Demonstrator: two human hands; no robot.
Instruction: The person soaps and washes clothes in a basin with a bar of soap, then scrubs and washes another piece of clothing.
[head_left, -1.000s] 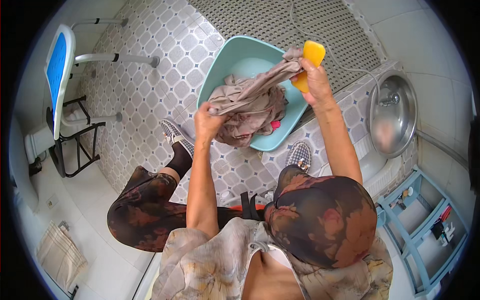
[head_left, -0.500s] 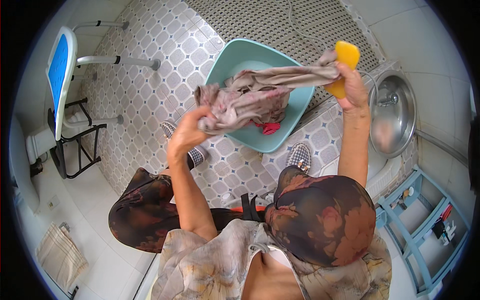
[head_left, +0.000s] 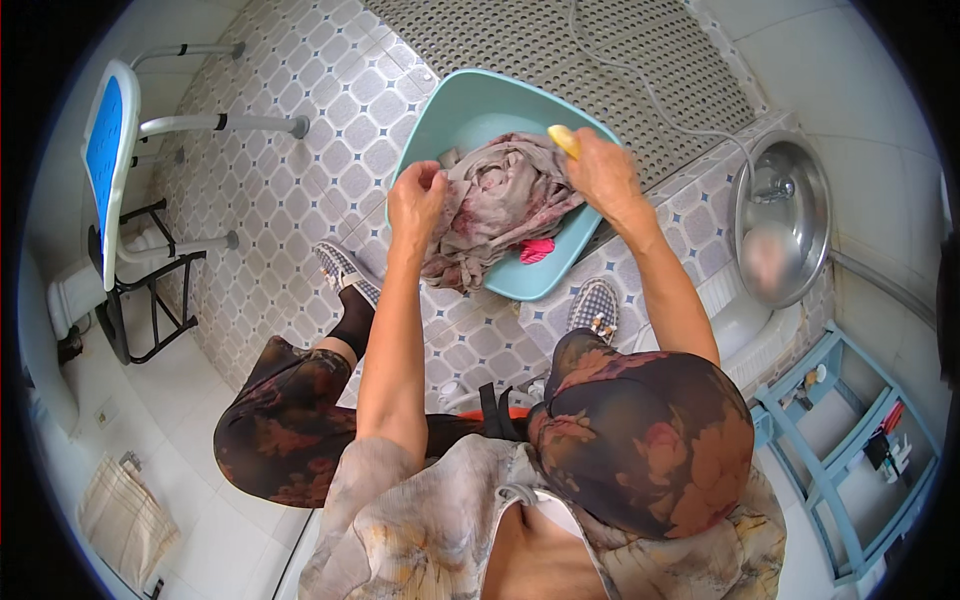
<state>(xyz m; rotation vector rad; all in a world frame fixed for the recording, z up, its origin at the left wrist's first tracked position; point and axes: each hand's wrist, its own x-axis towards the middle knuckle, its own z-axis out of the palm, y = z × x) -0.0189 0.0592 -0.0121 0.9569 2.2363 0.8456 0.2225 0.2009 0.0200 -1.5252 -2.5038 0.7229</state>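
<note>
Teal basin (head_left: 490, 105) holds rumpled cloth (head_left: 505, 190)—left hand (head_left: 415, 203) clutching it, right hand (head_left: 605, 180) gripping yellow bar (head_left: 563, 140).

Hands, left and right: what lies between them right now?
In the head view, a bunched greyish cloth with reddish patches lies between the left hand and the right hand, mostly inside the teal basin.

L hand (head_left: 416, 205): bare, fingers curled, upper ctr, slightly L
L forearm (head_left: 393, 340): bare, near vert., up from lower ctr-L
L wrist: approx. straight
R hand (head_left: 608, 180): bare, fist closed, back up, upper ctr-R, a bit higher than L
R forearm (head_left: 672, 285): bare, slants up-L from ctr-R
</note>
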